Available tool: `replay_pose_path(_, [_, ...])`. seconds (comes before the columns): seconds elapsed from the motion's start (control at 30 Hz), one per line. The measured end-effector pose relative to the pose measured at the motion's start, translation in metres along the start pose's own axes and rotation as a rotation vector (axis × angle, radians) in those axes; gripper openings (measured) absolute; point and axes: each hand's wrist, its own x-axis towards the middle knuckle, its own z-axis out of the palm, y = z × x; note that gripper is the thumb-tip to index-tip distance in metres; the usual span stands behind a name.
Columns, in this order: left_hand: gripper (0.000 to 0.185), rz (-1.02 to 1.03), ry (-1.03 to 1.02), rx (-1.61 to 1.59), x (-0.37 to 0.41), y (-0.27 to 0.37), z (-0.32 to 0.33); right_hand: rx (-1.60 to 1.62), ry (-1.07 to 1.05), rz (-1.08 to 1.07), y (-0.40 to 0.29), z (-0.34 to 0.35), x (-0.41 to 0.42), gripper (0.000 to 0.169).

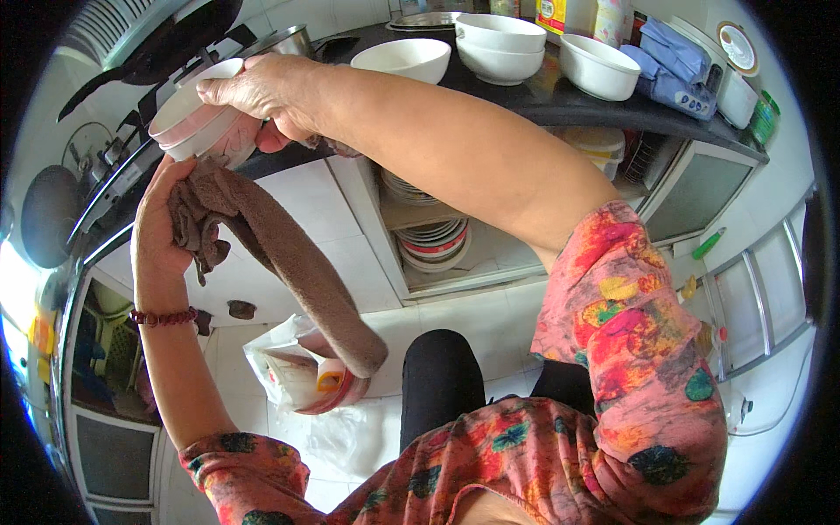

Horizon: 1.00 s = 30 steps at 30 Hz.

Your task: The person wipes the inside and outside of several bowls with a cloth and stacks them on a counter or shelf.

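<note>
At the upper left, my right hand [262,92] grips the rims of nested white and pink bowls [203,125], its thumb over the near edge of the opening. Beneath them, my left hand [164,223] holds a bunched brown cloth [289,269] and touches the lower bowl's side. The cloth's long free end hangs down to the right, over a bin. The bowls are tilted, and their inner surfaces are only partly visible.
White bowls [500,52] stand on the black countertop [525,98], near a single white bowl [598,69] and blue cloth bags. Plates [436,243] are stacked in the cabinet below. A lined bin [295,380] stands on the floor. Pans and the stove are at the left.
</note>
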Motion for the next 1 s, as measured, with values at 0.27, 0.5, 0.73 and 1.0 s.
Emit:
replay_pose_path(0.27, [0.033, -0.001, -0.06, -0.138, 0.015, -0.017, -0.05, 0.148, -0.035, 0.053, 0.019, 0.024, 0.031, 0.038])
replay_pose_path(0.5, [0.033, 0.014, -0.048, -0.082, 0.023, -0.025, -0.055, 0.114, -0.006, -0.073, 0.028, 0.027, 0.038, 0.032])
replay_pose_path(0.73, [0.038, 0.001, -0.031, -0.108, 0.002, -0.023, -0.029, 0.002, 0.046, -0.046, 0.018, 0.012, -0.001, 0.046])
replay_pose_path(1.0, [0.039, 0.048, -0.155, -0.147, 0.0, -0.031, 0.02, -0.051, 0.087, -0.006, 0.018, -0.029, -0.035, 0.052])
